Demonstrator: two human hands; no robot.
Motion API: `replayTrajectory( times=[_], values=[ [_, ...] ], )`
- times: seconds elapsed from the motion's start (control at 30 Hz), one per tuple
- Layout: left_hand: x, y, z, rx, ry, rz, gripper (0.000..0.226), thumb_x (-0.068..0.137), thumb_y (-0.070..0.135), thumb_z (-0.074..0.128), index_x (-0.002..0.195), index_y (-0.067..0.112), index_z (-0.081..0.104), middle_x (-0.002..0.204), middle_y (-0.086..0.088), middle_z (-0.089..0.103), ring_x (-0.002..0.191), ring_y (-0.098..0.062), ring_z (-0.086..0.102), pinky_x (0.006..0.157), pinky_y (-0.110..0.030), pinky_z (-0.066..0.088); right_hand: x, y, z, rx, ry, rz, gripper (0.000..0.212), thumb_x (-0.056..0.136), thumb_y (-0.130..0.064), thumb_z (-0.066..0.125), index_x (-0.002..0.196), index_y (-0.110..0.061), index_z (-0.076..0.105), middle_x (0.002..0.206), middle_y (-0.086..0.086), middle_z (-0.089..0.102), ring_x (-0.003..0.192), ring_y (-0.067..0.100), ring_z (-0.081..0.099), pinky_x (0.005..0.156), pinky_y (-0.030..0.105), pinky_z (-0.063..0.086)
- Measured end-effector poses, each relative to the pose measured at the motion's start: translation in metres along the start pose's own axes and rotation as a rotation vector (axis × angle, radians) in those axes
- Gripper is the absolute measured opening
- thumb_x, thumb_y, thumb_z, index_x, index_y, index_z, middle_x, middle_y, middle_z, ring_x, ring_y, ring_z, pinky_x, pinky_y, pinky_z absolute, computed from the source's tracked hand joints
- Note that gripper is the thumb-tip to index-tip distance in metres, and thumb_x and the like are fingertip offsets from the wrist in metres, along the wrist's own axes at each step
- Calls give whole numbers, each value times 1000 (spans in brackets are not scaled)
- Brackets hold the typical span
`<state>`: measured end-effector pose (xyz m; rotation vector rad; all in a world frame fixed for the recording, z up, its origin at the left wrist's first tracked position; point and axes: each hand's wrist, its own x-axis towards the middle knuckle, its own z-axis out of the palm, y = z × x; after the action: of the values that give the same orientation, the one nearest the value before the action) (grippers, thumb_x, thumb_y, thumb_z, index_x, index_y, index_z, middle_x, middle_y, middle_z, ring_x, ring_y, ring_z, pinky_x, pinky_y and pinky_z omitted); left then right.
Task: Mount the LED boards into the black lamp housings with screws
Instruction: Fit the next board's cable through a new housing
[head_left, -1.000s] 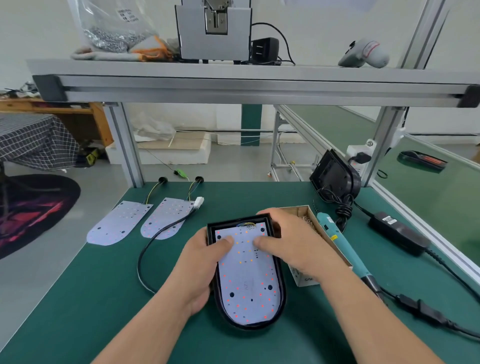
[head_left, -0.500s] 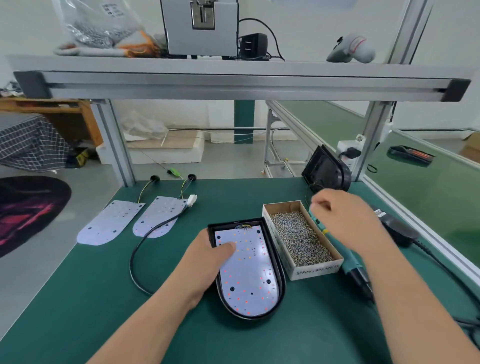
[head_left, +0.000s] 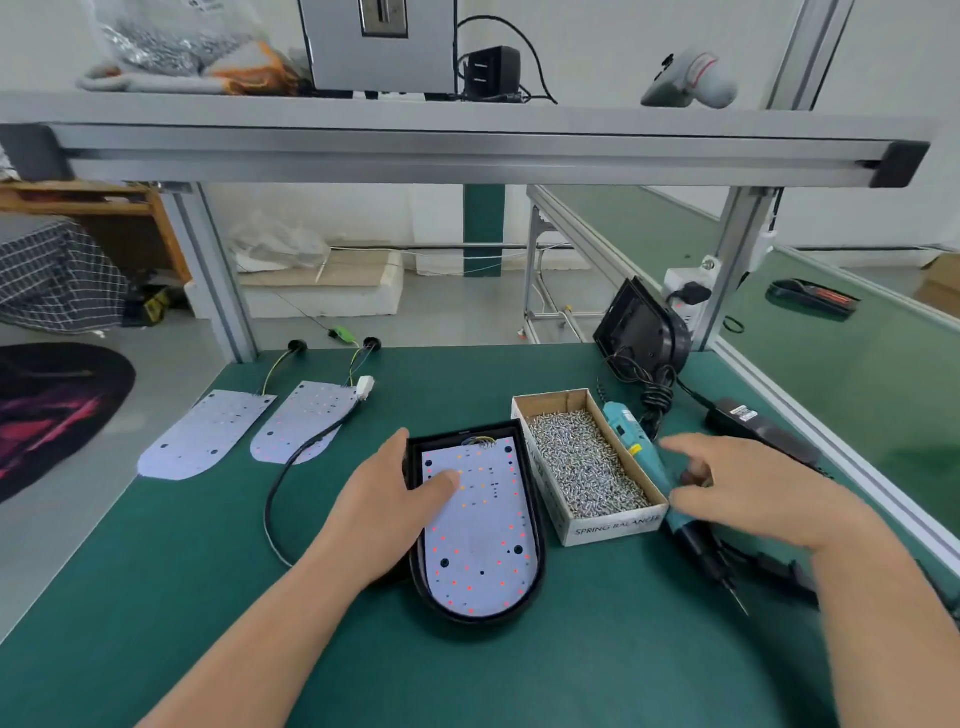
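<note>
A black lamp housing (head_left: 539, 525) lies on the green bench with a white LED board (head_left: 483, 525) seated in it. My left hand (head_left: 384, 514) rests on the housing's left edge, thumb pressing the board's upper left. To its right stands a cardboard box (head_left: 613, 527) full of screws (head_left: 582, 467). A teal electric screwdriver (head_left: 631, 441) lies along the box's right side. My right hand (head_left: 753, 499) is on its middle, thumb and fingers curled round the body. The hand is motion-blurred.
Two spare LED boards (head_left: 205, 434) (head_left: 304, 426) with wires lie at the back left. A second black housing (head_left: 641, 327) leans at the back right beside a power adapter (head_left: 753, 426). A black cable (head_left: 275, 499) loops left of my left hand. An aluminium shelf beam (head_left: 467, 150) crosses overhead.
My right hand left the LED board, swung right over the screw box and came down onto the screwdriver. The left hand stayed on the housing.
</note>
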<state>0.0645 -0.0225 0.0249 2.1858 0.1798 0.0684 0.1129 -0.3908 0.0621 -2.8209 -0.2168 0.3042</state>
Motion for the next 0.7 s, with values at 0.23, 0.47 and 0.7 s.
replayTrajectory(
  times=[0.23, 0.47, 0.7],
  values=[
    [6, -6, -5, -77, 64, -32, 67, 94, 43, 74, 156, 31, 50, 112, 28, 67, 95, 14, 60, 84, -12, 40, -13, -13, -1, -56, 0, -48, 60, 58, -68, 68, 110, -41, 56, 80, -15, 68, 76, 3, 63, 78, 36, 55],
    [4, 2, -9, -3, 266, 104, 59, 96, 38, 70, 151, 32, 51, 128, 15, 57, 103, 3, 57, 88, -31, 45, -4, -7, 2, 9, 22, -10, 31, 70, -43, 72, 81, -19, 56, 69, -4, 61, 65, 16, 57, 64, 39, 46],
    [-13, 66, 2, 211, 161, 556, 19, 100, 37, 57, 106, 34, 75, 95, 16, 69, 96, -11, 60, 84, -37, 51, -2, 3, -3, 847, 199, 98, 36, 65, -35, 70, 85, -6, 63, 61, 14, 58, 54, 28, 59, 49, 30, 39]
  ],
)
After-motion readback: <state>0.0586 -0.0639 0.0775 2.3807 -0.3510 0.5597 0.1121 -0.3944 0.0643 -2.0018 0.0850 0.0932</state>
